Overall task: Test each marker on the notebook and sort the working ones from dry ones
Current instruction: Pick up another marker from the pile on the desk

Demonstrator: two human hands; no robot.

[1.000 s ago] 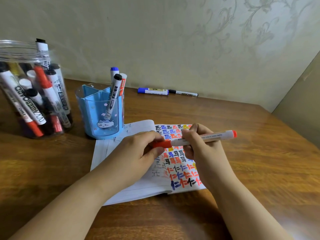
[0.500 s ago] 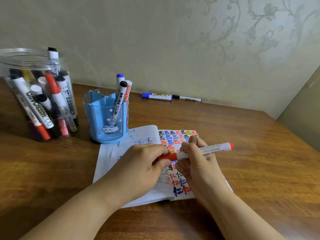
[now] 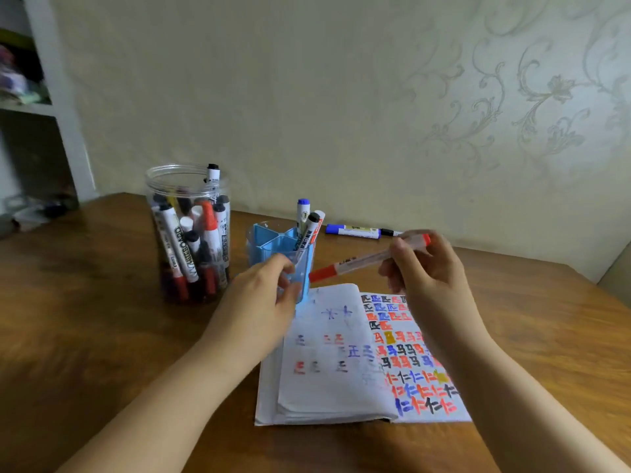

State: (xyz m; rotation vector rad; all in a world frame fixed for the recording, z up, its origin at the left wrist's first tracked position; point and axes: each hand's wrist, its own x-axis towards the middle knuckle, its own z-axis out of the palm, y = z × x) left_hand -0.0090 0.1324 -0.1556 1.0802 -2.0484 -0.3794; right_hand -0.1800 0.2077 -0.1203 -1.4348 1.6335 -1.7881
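Observation:
My right hand [image 3: 426,264] grips a red marker [image 3: 358,262] by its rear half and holds it above the table. Its red cap is on and points left toward the blue pen holder [image 3: 269,240]. My left hand [image 3: 263,295] sits against the front of that holder with fingers loosely curled, apart from the marker and holding nothing I can make out. The open notebook [image 3: 327,387] lies below both hands, its right page filled with red, blue, black and yellow test marks. Three markers stand in the holder.
A clear plastic jar [image 3: 184,186] with several markers stands left of the holder. A blue marker [image 3: 353,231] and a thin black one [image 3: 389,232] lie by the wall. The wooden table's right edge [image 3: 594,285] is close. Shelving stands at far left.
My left hand has let go of the red cap end and moved left to the blue holder. My right hand has lifted the capped marker off the notebook, up and to the right.

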